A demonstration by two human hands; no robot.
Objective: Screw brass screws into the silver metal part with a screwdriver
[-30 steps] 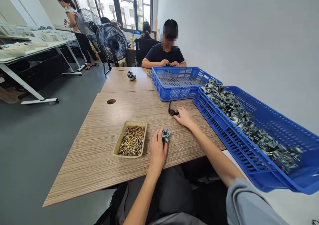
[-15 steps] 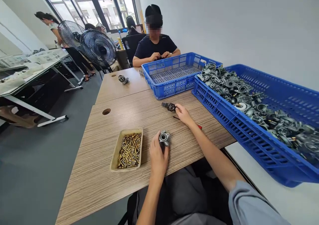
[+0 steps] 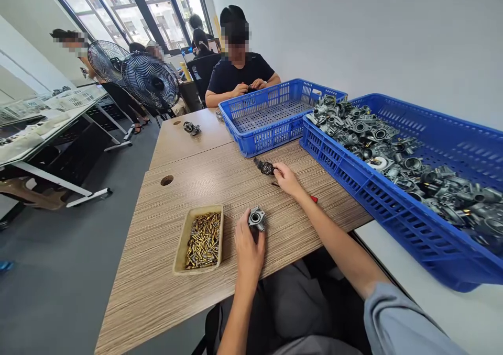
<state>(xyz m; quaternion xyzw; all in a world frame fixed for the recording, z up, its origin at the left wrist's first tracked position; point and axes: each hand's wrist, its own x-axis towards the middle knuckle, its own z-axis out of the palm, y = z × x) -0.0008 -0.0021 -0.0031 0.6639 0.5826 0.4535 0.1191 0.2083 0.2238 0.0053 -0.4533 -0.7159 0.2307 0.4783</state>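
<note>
Beige tray (image 3: 181,247): partly filled with brass pins (image 3: 204,240), set on the table (image 3: 149,287).
Metal part (image 3: 257,217): held upon the table, just right of the tray.
Left hand (image 3: 249,245): curled, the metal part gripped between thumb and fingers.
Watch (image 3: 267,168): placed beyond the tray, rightward.
Right hand (image 3: 286,179): closed, the watch's near end pinched.
Red-handled tool (image 3: 314,199): laid right of the tray, partly hidden by the right arm.
Crate (image 3: 393,219): heaped with castings (image 3: 379,135), well right of the tray.
</note>
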